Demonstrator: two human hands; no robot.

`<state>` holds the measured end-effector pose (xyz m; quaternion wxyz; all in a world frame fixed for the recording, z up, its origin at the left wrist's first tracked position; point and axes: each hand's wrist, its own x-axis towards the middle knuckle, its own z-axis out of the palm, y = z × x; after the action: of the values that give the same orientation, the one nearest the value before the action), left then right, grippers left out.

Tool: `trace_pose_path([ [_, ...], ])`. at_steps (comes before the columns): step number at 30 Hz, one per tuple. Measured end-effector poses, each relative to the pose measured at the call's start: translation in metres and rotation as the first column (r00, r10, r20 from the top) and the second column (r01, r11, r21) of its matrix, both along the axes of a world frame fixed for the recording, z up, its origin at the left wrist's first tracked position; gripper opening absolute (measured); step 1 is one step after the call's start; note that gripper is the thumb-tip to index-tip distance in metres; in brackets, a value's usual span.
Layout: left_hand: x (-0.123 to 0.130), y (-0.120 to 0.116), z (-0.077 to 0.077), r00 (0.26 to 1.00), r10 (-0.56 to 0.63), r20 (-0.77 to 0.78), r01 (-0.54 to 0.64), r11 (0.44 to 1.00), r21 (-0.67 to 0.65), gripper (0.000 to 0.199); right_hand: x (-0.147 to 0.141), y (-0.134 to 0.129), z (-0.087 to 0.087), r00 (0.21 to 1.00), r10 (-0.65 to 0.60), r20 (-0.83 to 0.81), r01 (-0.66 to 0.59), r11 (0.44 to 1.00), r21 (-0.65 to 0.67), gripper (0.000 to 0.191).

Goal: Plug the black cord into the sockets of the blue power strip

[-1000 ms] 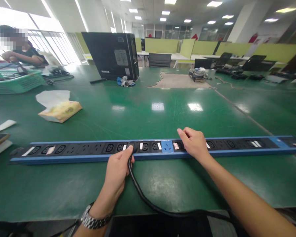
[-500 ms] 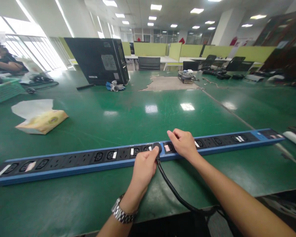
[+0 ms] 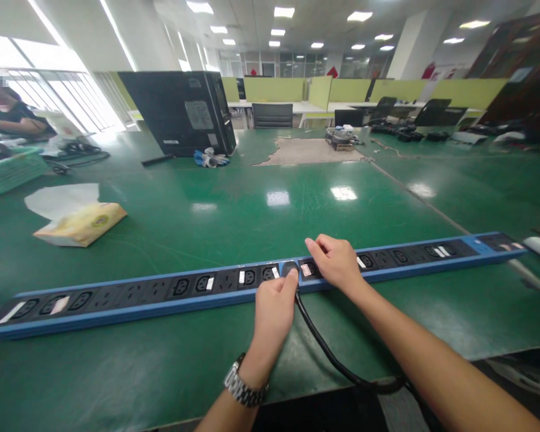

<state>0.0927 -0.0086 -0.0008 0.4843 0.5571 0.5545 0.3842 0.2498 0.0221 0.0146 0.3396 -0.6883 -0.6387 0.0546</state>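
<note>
Left hand point(image 3: 275, 300) has the black plug point(image 3: 290, 269) pinched at the blue socket on the power strip point(image 3: 148, 303); right hand point(image 3: 336, 262) is loosely curled over the strip. Keep it square, push evenly, don't yank the cord point(image 3: 324, 350).

Green table point(image 3: 198, 237), yellow-green partitions point(image 3: 274, 89), black chair point(image 3: 272, 115), lit ceiling panels point(image 3: 284, 12)

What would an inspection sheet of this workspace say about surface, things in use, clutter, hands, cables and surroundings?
Surface: green tabletop, scratched; pale patch exposed
Things in use: blue-edged socket strip; black plug at its middle
Clutter: tissue pack, gloves, black computer case, green basket
Hands: left hand gripping plug; right hand on strip
Cables: black cable curves from plug towards near edge
Surroundings: person at far left; office chairs beyond table
</note>
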Motion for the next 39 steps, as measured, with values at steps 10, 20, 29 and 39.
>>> trace_pose_path([
  [10, -0.043, 0.005, 0.026, 0.946, 0.028, -0.324, 0.092, 0.933, 0.349, 0.037, -0.055, -0.036, 0.047, 0.978, 0.174, 0.117, -0.120, 0.921, -0.371, 0.063],
  [20, -0.054, 0.021, 0.013, 0.563, 0.288, -0.775, 0.345, 0.770, 0.537, 0.032, -0.024, -0.044, 0.100, 0.979, 0.127, -0.160, -0.115, 0.990, 0.082, 0.040],
  [29, -0.054, 0.021, 0.012, 0.596, 0.317, -0.738, 0.318, 0.750, 0.579, 0.031, 0.068, -0.041, 0.067, 0.990, 0.138, 0.018, -0.127, 0.949, -0.289, 0.034],
  [39, -0.054, 0.021, 0.012, 0.599, 0.304, -0.741, 0.313, 0.763, 0.566, 0.031, 0.055, -0.042, 0.036, 0.980, 0.092, 0.178, -0.043, 0.965, -0.260, 0.038],
])
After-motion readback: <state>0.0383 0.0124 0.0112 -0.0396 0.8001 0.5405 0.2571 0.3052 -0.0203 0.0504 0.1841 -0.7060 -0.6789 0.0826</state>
